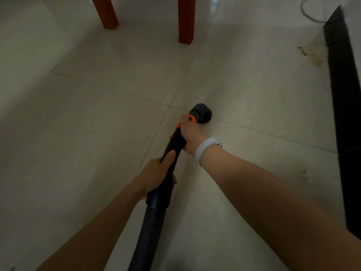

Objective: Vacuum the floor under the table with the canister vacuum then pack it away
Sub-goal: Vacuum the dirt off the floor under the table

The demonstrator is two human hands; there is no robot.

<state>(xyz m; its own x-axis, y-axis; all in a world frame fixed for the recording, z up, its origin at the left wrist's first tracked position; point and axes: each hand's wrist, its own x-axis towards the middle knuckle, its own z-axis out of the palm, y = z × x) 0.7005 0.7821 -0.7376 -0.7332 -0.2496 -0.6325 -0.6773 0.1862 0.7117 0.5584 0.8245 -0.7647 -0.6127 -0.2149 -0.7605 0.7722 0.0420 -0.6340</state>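
A black vacuum handle (172, 151) with orange trim runs from a ribbed hose (150, 227) at the bottom centre up to a round black nozzle (202, 113) that meets the pale tiled floor. My left hand (156, 173) grips the lower part of the handle, thumb along the top. My right hand (188, 133), a white band on its wrist, grips the handle's upper end just behind the orange collar (190, 118). The canister itself is out of view.
Two brown wooden table legs (186, 20) (106, 11) stand at the top. A black strip (343, 90) runs along the right edge, with brownish stains (312, 53) on the tiles beside it. A thin cable (310, 14) loops at the top right.
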